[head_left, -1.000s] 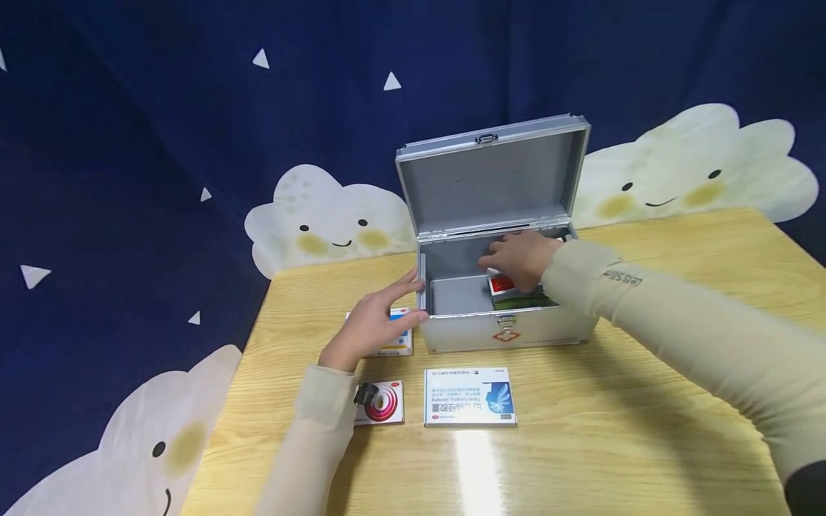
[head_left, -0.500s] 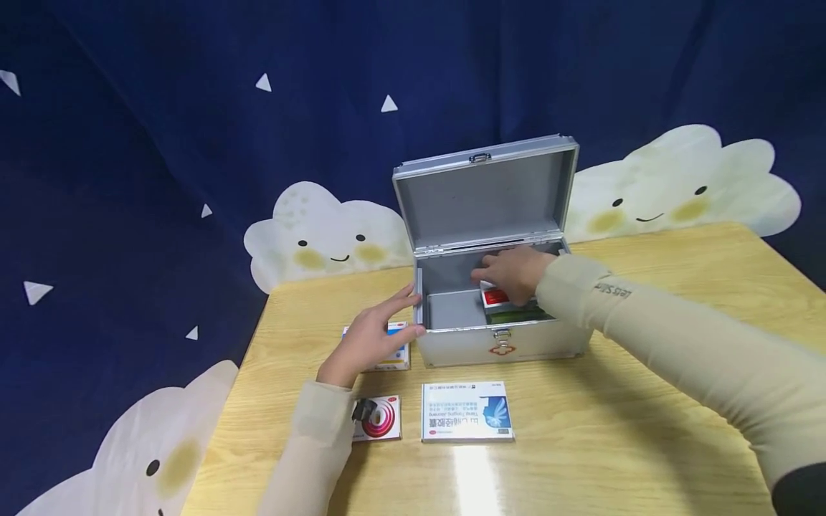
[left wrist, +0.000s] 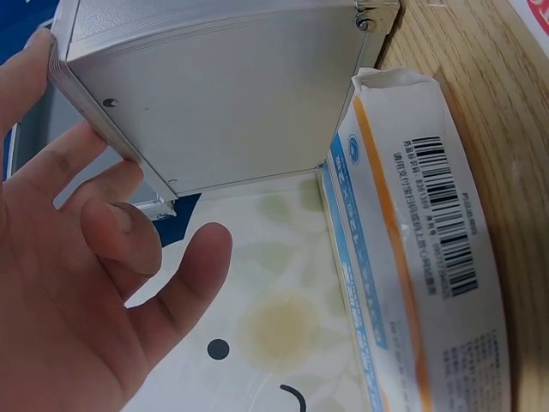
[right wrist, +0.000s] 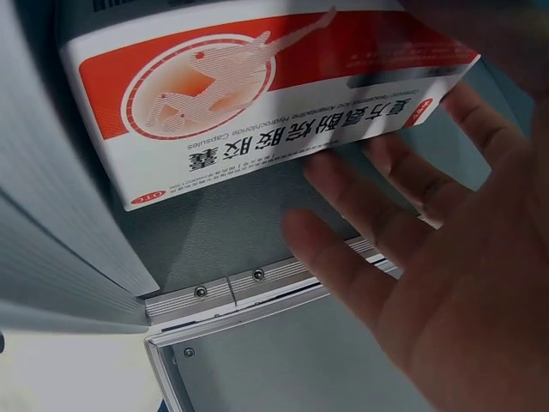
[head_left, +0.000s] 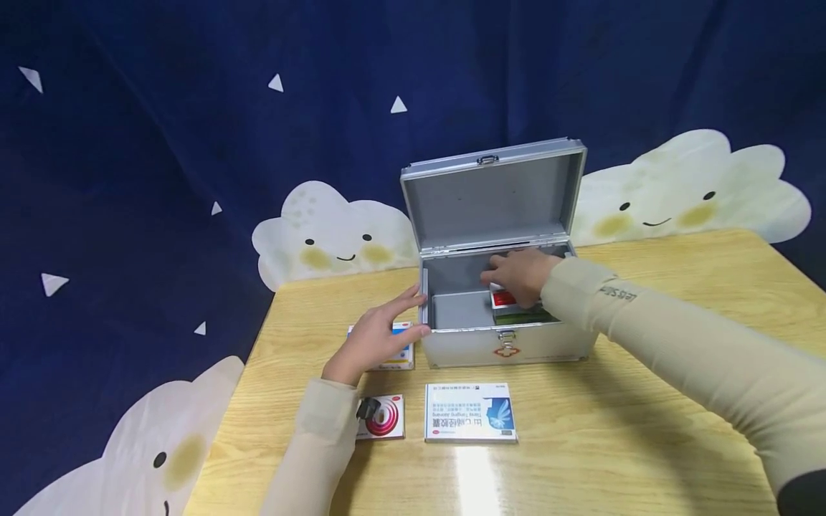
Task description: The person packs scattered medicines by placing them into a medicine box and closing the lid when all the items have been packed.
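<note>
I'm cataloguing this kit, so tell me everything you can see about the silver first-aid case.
The silver first-aid case looks metallic, with a grey interior, a front latch and a reddish cross outline. It stands upright on the wooden table, its lid hinged open at the back. The left hand touches its left edge; the right hand reaches inside to a capsule box.

Head view: table [head_left: 697, 287] brightly lit, white glare streak in the foreground, soft shadow below right sleeve [head_left: 677, 344], curtain [head_left: 452, 57] dark. Left wrist view: muted, even light; print on the white carton [left wrist: 407, 240] slightly soft. Right wrist view: dim; shadow across right end of red-and-white box [right wrist: 266, 103], lower left washed out.
</note>
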Tool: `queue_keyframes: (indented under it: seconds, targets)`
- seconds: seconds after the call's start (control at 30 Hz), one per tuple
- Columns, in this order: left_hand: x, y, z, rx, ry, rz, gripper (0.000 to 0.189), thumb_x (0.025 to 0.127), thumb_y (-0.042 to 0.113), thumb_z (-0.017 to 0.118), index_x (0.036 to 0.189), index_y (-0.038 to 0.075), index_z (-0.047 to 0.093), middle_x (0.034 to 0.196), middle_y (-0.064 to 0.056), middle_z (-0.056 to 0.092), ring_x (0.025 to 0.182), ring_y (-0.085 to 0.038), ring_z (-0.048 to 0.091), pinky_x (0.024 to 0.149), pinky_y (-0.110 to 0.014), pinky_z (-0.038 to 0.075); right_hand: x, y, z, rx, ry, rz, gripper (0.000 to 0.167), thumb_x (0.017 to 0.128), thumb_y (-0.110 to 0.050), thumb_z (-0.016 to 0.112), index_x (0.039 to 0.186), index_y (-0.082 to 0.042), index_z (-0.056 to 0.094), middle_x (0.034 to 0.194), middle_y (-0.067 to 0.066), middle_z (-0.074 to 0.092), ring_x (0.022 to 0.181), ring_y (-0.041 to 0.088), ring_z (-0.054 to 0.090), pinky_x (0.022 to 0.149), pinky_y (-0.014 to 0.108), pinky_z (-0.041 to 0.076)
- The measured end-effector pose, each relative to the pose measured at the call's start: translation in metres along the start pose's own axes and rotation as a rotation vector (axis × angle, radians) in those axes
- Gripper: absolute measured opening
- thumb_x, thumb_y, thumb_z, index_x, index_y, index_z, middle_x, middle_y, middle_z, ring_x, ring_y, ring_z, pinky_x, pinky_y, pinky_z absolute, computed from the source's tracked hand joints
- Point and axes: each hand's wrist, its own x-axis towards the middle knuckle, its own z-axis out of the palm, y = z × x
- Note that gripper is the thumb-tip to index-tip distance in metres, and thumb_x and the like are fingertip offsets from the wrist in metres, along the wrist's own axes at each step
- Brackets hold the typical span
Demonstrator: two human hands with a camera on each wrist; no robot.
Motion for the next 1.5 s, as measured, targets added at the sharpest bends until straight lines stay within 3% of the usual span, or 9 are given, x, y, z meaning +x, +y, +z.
queue_keyframes:
  seconds: [0.23,0.53,1.0,1.17,1.5]
  targets:
    - [-0.0003,-0.0013,-0.0013,-0.011,-0.003,0.008,0.059,0.092,0.052,0.063,0.146,0.029,0.051,0.16,0.016,0.035,0.143,-0.022,0.044,0.114,-0.05,0.04,0.0024,-0.0005,0.0005,-0.007,0.002,0.006,0.065,0.076,0.002,0.076,0.134,-0.021,0.057,0.126,0.013,0.057,0.104,0.029,0.061,0.089,0.049,0.055]
    - [0.0021,-0.0019,-0.0014,-0.003,-0.01,0.026,0.06,0.093,0.052,0.062,0.146,0.025,0.051,0.16,0.016,0.035,0.144,-0.022,0.043,0.113,-0.049,0.041,0.0031,0.0004,0.0015,-0.005,0.004,0.004,0.062,0.078,0.003,0.074,0.133,-0.02,0.057,0.125,0.013,0.057,0.099,0.029,0.061,0.088,0.049,0.056]
    - [0.0005,-0.0006,-0.0022,-0.007,-0.024,-0.001,0.06,0.093,0.052,0.062,0.147,0.03,0.049,0.161,0.017,0.033,0.144,-0.023,0.042,0.115,-0.05,0.039,0.002,-0.0009,0.0001,0.035,-0.03,0.031,0.067,0.076,0.005,0.074,0.135,-0.022,0.059,0.129,0.011,0.058,0.108,0.029,0.059,0.096,0.053,0.053]
    - [-0.0005,-0.0012,-0.0016,-0.003,0.0,-0.002,0.059,0.092,0.051,0.063,0.145,0.028,0.052,0.159,0.017,0.035,0.143,-0.022,0.044,0.114,-0.05,0.04,0.0032,-0.0006,-0.001,0.033,-0.005,0.03,0.064,0.078,0.006,0.073,0.134,-0.023,0.061,0.127,0.015,0.056,0.1,0.027,0.058,0.09,0.048,0.055]
    - [-0.0004,0.0004,0.0004,-0.008,-0.006,-0.021,0.059,0.091,0.053,0.064,0.145,0.032,0.052,0.159,0.02,0.035,0.144,-0.021,0.043,0.115,-0.049,0.039,-0.0008,0.0008,-0.0003,0.077,-0.031,0.065,0.067,0.08,0.008,0.069,0.139,-0.021,0.059,0.126,0.016,0.06,0.088,0.024,0.06,0.086,0.048,0.057]
